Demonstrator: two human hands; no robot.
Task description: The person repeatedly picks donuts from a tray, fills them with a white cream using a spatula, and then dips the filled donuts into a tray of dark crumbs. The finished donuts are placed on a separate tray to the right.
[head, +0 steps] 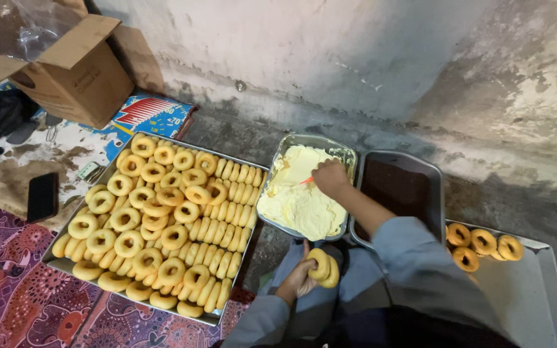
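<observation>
My left hand [299,278] holds a pair of ring-shaped biscuits [323,267] just above my lap. My right hand [330,177] reaches into a metal tray of pale yellow cream [301,203] and grips a small orange-handled spreader [305,181] whose tip is in the cream. Left of the cream, a large metal tray [256,169] is packed with several plain ring biscuits, some flat and some on edge. Right of the cream stands a tray of dark brown crumbs [398,187].
At the far right a metal tray [523,290] carries several finished rings [483,243]. A cardboard box [66,61] stands at the back left, a black phone [42,196] lies on the floor mat, and a rough wall runs close behind the trays.
</observation>
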